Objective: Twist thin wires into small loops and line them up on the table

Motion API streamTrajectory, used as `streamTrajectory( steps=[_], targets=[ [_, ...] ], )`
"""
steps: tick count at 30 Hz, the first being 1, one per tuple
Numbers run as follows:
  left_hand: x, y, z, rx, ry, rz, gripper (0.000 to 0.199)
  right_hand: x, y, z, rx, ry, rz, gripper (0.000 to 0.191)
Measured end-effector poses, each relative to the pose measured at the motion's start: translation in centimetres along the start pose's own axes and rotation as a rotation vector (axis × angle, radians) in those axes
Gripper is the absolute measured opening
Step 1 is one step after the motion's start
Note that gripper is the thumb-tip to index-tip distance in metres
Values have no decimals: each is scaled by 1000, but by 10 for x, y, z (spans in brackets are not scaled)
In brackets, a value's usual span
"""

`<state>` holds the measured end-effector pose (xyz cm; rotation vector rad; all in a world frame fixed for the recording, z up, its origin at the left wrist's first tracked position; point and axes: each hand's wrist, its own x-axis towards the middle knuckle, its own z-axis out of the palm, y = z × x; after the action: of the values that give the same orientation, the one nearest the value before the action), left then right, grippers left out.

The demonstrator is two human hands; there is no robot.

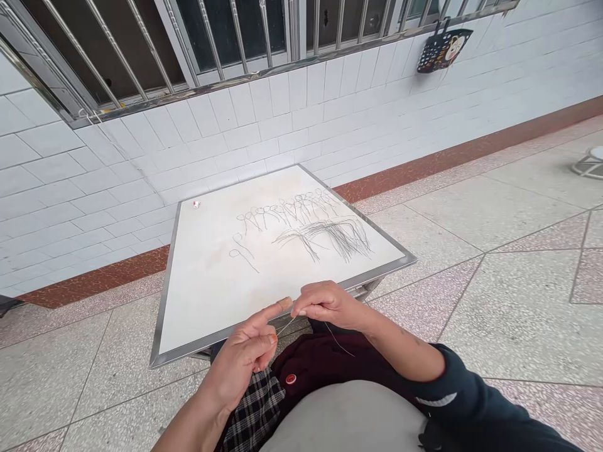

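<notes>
A thin wire (286, 326) stretches between my two hands just off the near edge of the white table (202, 301). My left hand (249, 345) pinches one part of it between thumb and curled fingers, its index finger stretched out. The fingertips of my right hand (325, 306) are closed on the wire too, and a loose, curved end hangs below that hand. Several wires with looped ends (287, 210) lie in a row across the table. Nearer me is a spread pile of thin, bent dark wires (336, 238). Left of that pile lie a couple more looped wires (242, 252).
A small white and red item (196, 204) sits at the table's far left corner. Behind the table is a white tiled wall (226, 144) with barred windows (226, 37). A dark patterned bag (443, 50) hangs from the bars, and a round stool (591, 164) stands far right.
</notes>
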<state>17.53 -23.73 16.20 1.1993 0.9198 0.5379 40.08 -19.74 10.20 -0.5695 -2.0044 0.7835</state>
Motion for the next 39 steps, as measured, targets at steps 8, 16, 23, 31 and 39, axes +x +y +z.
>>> streamTrajectory(
  steps=[8,16,23,31,39],
  targets=[
    [-17,-2,6,469,-139,49,50,-5,-1,-1,3,-135,-51,34],
    [-27,-22,-5,833,-38,115,56,-6,-5,6,-65,-171,-14,26],
    [-30,-17,-15,1028,43,123,57,-4,3,2,-120,-100,97,22],
    [-22,5,-27,753,483,179,57,6,-7,2,-27,191,380,17],
    [6,9,16,727,441,281,54,12,-20,16,-36,142,347,16]
  ],
)
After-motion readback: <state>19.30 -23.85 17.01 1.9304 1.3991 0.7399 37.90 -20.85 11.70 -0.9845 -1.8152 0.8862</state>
